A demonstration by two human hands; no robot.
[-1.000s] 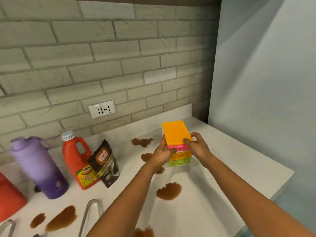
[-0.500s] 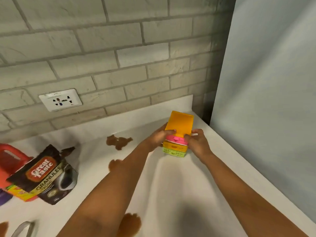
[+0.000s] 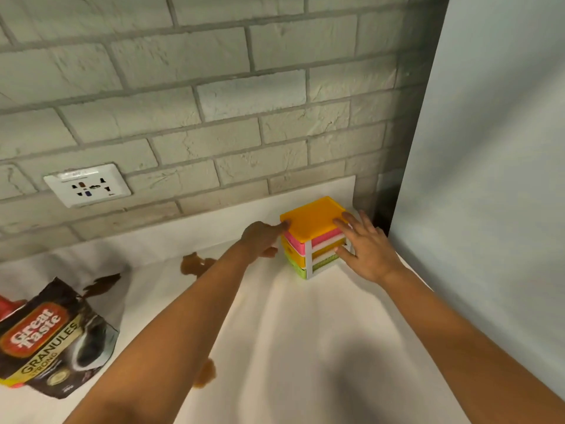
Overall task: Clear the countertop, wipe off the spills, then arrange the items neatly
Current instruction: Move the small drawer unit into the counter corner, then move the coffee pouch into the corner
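Note:
A small stack of coloured drawers with an orange top, pink, yellow and green trays and a white frame stands on the white countertop, close to the back right corner. My left hand touches its upper left edge with its fingertips. On the other side my right hand lies with spread, straight fingers against the top and right face. Brown spills mark the counter to the left of the drawers, with another spill by my left forearm.
A dark coffee granules pouch leans at the left, with a red bottle partly hidden behind it. A wall socket sits in the brick backsplash. A pale wall panel closes off the counter's right side.
The drawer stack went from being held above the counter's middle to standing down by the back right corner. My fingers have loosened from a grip to a light touch.

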